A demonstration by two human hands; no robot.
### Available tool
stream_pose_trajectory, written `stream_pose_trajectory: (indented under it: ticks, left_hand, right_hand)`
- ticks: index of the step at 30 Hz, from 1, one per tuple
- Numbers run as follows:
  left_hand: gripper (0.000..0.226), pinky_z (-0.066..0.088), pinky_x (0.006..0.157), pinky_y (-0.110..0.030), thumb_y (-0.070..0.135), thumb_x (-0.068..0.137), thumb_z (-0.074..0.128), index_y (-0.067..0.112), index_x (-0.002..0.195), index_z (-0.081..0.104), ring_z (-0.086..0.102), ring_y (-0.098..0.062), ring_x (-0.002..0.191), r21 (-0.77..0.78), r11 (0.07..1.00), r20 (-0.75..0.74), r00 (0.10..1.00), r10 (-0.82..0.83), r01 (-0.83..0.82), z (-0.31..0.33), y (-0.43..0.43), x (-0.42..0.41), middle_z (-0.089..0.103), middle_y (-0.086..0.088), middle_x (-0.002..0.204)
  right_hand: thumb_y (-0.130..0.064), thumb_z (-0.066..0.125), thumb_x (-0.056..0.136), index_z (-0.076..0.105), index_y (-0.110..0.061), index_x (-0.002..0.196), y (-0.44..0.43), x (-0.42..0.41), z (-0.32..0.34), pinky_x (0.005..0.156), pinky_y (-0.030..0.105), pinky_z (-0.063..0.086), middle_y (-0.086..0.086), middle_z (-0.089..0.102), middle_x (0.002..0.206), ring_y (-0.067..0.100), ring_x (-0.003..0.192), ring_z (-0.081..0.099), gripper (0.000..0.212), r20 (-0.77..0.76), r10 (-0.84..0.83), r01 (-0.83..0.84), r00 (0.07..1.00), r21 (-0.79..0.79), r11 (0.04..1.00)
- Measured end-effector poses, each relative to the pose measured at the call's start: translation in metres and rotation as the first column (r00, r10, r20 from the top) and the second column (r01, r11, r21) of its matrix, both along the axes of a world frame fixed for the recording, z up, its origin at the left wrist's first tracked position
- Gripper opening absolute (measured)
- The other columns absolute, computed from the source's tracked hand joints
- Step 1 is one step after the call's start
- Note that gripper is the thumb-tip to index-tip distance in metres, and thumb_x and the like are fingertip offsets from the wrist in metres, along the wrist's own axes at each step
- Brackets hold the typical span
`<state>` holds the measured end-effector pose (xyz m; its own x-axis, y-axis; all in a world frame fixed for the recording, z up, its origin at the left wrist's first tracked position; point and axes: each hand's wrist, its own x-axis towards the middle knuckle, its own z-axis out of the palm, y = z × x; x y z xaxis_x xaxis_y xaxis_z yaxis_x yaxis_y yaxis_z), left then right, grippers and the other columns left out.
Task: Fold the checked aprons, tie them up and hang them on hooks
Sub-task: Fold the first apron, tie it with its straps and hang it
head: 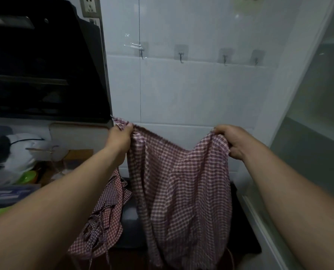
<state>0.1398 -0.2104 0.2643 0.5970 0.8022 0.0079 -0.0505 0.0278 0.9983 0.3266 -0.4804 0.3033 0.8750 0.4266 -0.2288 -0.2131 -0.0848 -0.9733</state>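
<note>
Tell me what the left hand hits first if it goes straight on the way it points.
Probably the white tiled wall, below the row of hooks. The left hand, gripping the checked apron, shows nothing else ahead, though depth is unclear.

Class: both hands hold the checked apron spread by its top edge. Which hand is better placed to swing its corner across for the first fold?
Probably the right hand: bare wall lies behind it, whereas the left hand sits close beside the black hood and can anchor its end of the apron.
</note>
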Motion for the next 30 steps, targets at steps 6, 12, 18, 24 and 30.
stream_pose_trajectory:
  ticks: [6,12,18,24,30]
  left_hand:
    - [0.03,0.061,0.088,-0.043,0.033,0.105,0.06,0.007,0.114,0.072,0.076,-0.032,0.097,-0.115,0.979,-0.04,0.984,-0.176,0.17,-0.013,-0.044,-0.003,0.079,-0.015,0.104]
    - [0.033,0.059,0.083,-0.035,0.027,0.111,0.047,0.005,0.12,0.069,0.073,-0.03,0.092,-0.165,0.894,-0.082,0.897,-0.434,0.417,-0.015,-0.099,0.011,0.077,-0.018,0.106]
    - [0.026,0.058,0.079,-0.036,0.021,0.109,0.052,0.01,0.105,0.075,0.073,-0.027,0.088,0.162,0.889,-0.174,0.899,-0.401,0.428,-0.027,-0.098,0.011,0.079,-0.01,0.097]
    - [0.036,0.059,0.085,-0.057,0.047,0.091,0.06,0.016,0.098,0.077,0.076,-0.031,0.091,0.366,0.856,-0.19,0.93,-0.316,0.365,-0.041,-0.089,0.009,0.079,-0.007,0.09]
    - [0.037,0.052,0.079,-0.039,0.041,0.106,0.048,0.016,0.091,0.071,0.066,-0.028,0.089,0.522,0.77,-0.288,0.926,-0.245,0.367,-0.046,-0.088,-0.002,0.068,-0.009,0.093]
  right_hand:
    - [-0.005,0.065,0.097,0.067,-0.007,0.086,0.013,-0.018,-0.036,0.05,0.027,0.056,0.008,0.069,0.071,0.017,0.056,0.064,0.011,-0.001,0.002,-0.002,1.0,0.086,0.996]
    - [0.016,0.048,0.095,0.07,0.004,0.11,0.057,-0.067,-0.055,0.064,0.03,0.063,0.016,0.073,0.091,0.021,0.072,0.073,0.028,-0.099,0.285,-0.248,0.954,0.281,0.927]
    - [0.011,0.061,0.093,0.065,-0.002,0.099,0.061,-0.074,-0.057,0.041,0.021,0.05,0.014,0.068,0.08,0.013,0.051,0.065,0.015,-0.065,0.158,-0.145,0.985,0.166,0.975]
    - [0.001,0.063,0.097,0.068,-0.007,0.088,0.07,-0.081,-0.057,0.037,0.015,0.041,0.009,0.067,0.073,0.007,0.044,0.06,0.013,-0.073,0.116,-0.105,0.991,0.135,0.985]
    - [0.006,0.06,0.096,0.069,-0.002,0.09,0.082,-0.081,-0.063,0.044,0.016,0.049,0.01,0.068,0.081,0.01,0.057,0.062,0.014,-0.118,0.132,-0.117,0.984,0.132,0.984]
